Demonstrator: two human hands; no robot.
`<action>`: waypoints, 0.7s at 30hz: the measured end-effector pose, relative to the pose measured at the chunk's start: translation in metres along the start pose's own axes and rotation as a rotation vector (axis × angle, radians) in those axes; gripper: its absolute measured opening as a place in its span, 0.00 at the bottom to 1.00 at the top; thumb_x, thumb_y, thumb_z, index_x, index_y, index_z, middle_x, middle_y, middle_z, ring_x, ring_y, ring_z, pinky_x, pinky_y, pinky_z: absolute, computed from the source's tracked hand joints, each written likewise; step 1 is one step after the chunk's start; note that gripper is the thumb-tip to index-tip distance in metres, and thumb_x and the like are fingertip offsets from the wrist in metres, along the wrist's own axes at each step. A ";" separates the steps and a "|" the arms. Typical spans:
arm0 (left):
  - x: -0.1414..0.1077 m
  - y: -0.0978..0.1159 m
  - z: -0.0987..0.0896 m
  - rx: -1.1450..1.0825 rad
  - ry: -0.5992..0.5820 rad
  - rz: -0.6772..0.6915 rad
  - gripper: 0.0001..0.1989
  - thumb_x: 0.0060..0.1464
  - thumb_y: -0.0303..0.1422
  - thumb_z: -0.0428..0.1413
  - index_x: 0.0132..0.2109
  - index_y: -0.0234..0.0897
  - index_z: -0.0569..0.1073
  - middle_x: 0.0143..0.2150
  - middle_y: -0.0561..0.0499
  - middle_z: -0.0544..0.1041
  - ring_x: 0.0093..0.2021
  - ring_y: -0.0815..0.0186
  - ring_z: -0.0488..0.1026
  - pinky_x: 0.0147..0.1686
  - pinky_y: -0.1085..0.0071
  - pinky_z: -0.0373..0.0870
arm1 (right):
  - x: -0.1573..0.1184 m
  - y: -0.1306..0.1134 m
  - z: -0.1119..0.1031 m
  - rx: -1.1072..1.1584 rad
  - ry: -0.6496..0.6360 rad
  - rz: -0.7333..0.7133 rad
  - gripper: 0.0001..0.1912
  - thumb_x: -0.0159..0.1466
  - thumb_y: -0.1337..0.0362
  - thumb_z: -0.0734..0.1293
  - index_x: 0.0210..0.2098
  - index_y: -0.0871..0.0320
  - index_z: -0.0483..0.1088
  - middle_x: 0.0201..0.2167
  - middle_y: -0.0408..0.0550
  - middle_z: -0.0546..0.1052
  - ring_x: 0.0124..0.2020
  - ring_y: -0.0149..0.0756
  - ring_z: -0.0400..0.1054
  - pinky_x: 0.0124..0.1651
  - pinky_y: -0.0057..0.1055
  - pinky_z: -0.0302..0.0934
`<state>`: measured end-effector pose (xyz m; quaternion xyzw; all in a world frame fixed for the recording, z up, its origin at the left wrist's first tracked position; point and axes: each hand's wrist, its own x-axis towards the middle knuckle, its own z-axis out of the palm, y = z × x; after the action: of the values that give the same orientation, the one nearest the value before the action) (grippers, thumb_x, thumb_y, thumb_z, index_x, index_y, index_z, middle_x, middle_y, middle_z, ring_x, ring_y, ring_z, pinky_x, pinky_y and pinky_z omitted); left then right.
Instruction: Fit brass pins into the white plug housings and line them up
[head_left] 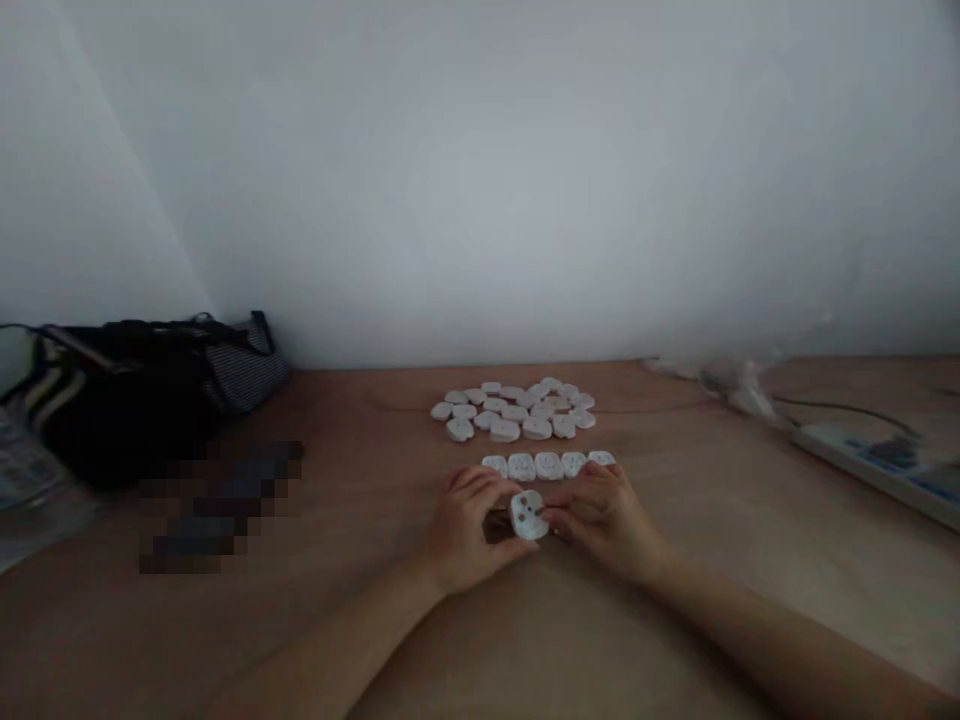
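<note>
Head view: you are at one brown tabletop (337,620) that meets a pale wall (480,180) at the rear.
Piece in work: count one, a white plug piece (526,525) with dark spots on its face, tilted up toward you between your hands, just in front of the row.
Left hand (469,530): yours, grasping that piece, fingers at its upper edge, thumb below.
Right hand (600,515): yours, thumb and fingertips drawn together at the piece's right side; whether they pinch the piece or a small part, cannot tell.
Front row: count five white pieces (548,466), side by side, the outer ones partly behind your hands.
Rear cluster (514,412): about twenty white pieces, crowded; exact count cannot be told.
Black bag (127,400): count one, far left, contents hidden.
Clear plastic bag (750,390): rear right, crumpled, contents cannot be told.
Power strip (847,445): count one, right edge, dark object on it, unclear.
Cable (840,405): count one, dark, just behind the strip.
Pixelated patch (225,505): dark, left, unidentifiable.
</note>
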<state>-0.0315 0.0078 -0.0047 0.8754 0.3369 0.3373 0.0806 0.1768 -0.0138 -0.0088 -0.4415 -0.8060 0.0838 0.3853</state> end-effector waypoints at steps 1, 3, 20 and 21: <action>0.000 0.000 0.000 0.006 0.002 0.000 0.22 0.40 0.43 0.64 0.41 0.38 0.73 0.41 0.46 0.76 0.45 0.54 0.69 0.47 0.59 0.63 | 0.000 -0.001 0.001 -0.025 0.000 -0.015 0.04 0.59 0.61 0.67 0.30 0.51 0.75 0.26 0.42 0.78 0.31 0.38 0.65 0.41 0.39 0.51; 0.000 0.001 -0.001 0.016 0.008 0.003 0.21 0.40 0.43 0.64 0.42 0.38 0.73 0.40 0.46 0.76 0.45 0.54 0.69 0.47 0.59 0.63 | -0.001 -0.002 0.002 -0.072 0.001 -0.051 0.04 0.59 0.62 0.67 0.30 0.51 0.75 0.27 0.41 0.78 0.31 0.37 0.65 0.41 0.38 0.50; 0.002 0.003 -0.001 -0.081 0.033 0.013 0.18 0.43 0.40 0.63 0.41 0.38 0.73 0.40 0.47 0.77 0.43 0.57 0.70 0.45 0.61 0.65 | -0.001 0.001 -0.004 -0.081 -0.126 -0.073 0.25 0.55 0.47 0.67 0.50 0.49 0.68 0.41 0.48 0.76 0.40 0.44 0.64 0.44 0.41 0.51; 0.002 0.003 -0.001 -0.098 0.030 0.020 0.19 0.42 0.40 0.63 0.41 0.37 0.73 0.39 0.47 0.77 0.42 0.57 0.70 0.45 0.61 0.65 | -0.001 0.002 -0.003 -0.051 -0.156 -0.073 0.23 0.57 0.49 0.67 0.49 0.48 0.68 0.40 0.47 0.76 0.40 0.42 0.65 0.44 0.40 0.51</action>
<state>-0.0300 0.0067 -0.0021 0.8686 0.3123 0.3673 0.1146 0.1804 -0.0139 -0.0076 -0.4137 -0.8509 0.0833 0.3128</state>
